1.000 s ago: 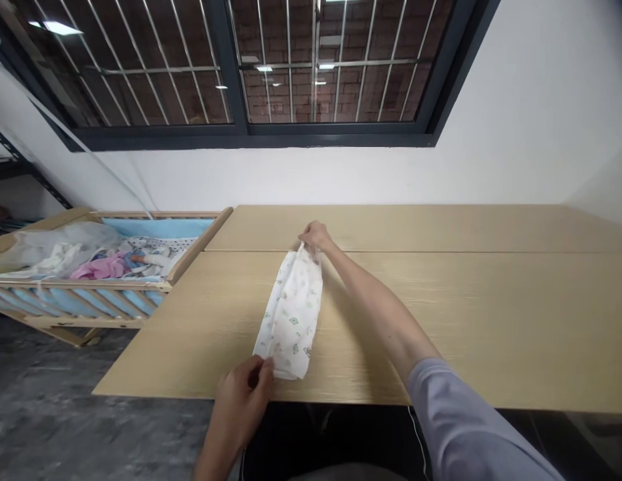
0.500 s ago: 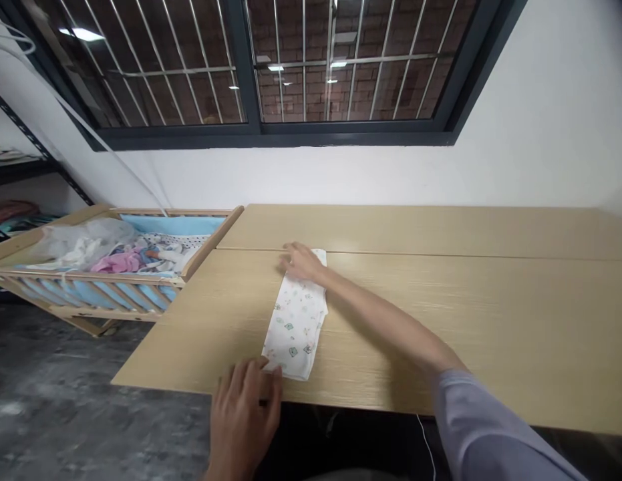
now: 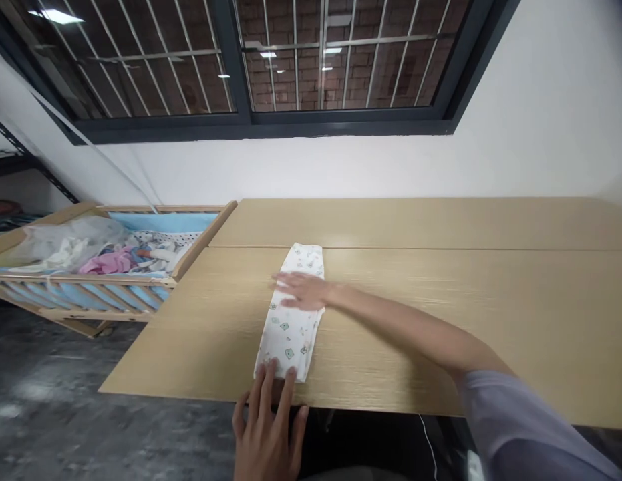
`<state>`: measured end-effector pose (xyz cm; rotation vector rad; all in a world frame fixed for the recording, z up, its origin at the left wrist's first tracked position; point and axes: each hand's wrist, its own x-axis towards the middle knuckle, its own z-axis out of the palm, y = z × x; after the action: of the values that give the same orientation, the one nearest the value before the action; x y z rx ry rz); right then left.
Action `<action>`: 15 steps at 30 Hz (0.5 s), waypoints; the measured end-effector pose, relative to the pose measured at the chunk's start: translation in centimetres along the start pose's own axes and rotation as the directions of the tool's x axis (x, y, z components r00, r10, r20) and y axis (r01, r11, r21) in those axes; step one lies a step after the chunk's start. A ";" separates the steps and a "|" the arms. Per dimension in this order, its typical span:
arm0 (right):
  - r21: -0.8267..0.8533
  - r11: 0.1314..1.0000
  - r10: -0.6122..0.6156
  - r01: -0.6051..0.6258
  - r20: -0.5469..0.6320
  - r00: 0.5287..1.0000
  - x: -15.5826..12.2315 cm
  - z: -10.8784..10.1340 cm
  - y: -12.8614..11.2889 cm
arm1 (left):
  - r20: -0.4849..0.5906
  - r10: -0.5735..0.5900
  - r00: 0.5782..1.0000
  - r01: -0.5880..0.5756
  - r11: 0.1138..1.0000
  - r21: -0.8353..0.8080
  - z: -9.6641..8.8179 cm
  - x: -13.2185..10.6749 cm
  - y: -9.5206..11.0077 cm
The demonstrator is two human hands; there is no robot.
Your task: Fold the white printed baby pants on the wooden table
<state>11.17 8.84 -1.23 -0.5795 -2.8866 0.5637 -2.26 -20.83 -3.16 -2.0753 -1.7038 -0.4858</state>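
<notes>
Surface [image 3: 441,321]: our printed cloth [image 3: 285,334] runs lengthwise away
Left hand [image 3: 268,427]: fingers wide, near end
Right hand [image 3: 308,292]: fingers outstretched, far half

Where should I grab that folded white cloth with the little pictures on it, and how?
I'd pinch the cloth by its long left edge, between the two hands, coming from the left. It lies flat on the table, so fingertips probably need to slip under. The right hand reaches across from the right, and the left hand's fingertips are at the near end.
</notes>
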 end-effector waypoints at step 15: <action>-0.069 0.988 0.098 -0.134 -0.386 0.917 -0.5 -2.1 0.9 | -0.005 -0.098 0.995 0.096 0.984 -0.152 0.2 1.1 -1.5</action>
<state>12.41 10.10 0.31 -0.7825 -2.5294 0.2872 -3.56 -19.54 -2.58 -2.0938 -1.8185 -0.6762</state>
